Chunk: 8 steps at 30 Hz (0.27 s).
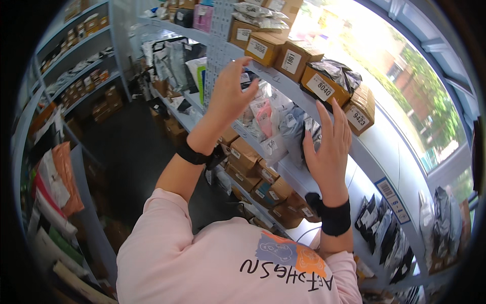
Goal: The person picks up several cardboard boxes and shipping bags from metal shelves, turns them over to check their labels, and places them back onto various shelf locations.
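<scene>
A pale pink shirt (202,253) was worn, printed with a blue and orange figure above black lettering. A black wristband (335,218) was seen on the right wrist, and another black band (192,153) on the left wrist. The boxes (291,60) on the upper shelf were brown cardboard, each marked by a white label with black print. The shelf (374,147) was finished in light blue-grey. A pink packet (264,119) was noted among clear and grey bags (298,133). An orange bag (68,177) was noted at the left.
</scene>
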Tool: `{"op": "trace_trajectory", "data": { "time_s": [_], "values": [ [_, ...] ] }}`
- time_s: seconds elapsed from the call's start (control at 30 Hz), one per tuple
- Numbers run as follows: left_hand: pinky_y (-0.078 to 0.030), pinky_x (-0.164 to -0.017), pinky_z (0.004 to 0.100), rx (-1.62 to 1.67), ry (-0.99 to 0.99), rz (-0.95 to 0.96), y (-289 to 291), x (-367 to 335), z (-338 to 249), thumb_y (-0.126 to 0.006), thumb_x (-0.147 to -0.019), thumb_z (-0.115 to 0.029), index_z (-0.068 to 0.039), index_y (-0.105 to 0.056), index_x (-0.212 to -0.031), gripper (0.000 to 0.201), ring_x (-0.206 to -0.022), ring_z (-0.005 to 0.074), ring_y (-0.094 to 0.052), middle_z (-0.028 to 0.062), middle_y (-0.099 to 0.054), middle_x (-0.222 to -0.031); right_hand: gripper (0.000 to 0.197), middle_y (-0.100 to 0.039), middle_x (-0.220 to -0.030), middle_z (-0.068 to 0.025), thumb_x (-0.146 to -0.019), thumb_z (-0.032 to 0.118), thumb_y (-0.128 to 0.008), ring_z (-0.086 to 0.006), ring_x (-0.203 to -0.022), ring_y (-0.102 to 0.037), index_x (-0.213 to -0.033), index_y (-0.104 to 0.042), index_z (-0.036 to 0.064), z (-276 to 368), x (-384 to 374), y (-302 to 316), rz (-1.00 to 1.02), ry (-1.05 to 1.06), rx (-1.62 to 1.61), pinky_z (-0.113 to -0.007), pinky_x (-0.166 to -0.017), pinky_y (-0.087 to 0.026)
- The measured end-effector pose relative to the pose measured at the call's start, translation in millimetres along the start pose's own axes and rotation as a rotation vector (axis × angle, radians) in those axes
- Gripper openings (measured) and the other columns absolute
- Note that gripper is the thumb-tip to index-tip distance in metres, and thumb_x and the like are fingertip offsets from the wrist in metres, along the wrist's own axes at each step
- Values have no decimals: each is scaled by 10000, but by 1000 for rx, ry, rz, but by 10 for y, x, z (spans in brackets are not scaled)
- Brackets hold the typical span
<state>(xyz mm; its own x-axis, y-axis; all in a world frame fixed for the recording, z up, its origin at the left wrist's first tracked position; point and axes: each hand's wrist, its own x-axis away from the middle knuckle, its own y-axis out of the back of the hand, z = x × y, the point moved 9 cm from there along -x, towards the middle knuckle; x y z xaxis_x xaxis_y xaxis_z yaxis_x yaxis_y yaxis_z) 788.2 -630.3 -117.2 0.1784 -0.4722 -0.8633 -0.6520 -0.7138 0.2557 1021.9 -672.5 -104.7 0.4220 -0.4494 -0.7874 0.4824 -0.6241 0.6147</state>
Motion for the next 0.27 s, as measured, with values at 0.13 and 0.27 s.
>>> {"op": "trace_trajectory", "data": {
  "time_s": [0.13,0.27],
  "values": [
    [-477,-872,427,130,-62,-28,-46,-245,153,-677,-832,-152,-42,-541,-1238,442,-978,335,-605,149,-644,-1077,616,-429,-1424,-181,-832,188,-649,-350,-1336,-388,-1415,-459,133,-63,-382,-184,-107,2,272,-532,-1097,-293],
    [-462,-938,357,389,104,337,-559,-306,218,-645,-873,-133,-51,-548,-1260,407,-1062,262,-598,136,-641,-1149,843,-436,-1434,-144,-750,338,-786,-336,-1341,-384,-1470,-382,167,-336,-701,-430,8,-54,479,-541,-1109,-281]
  ]
}}
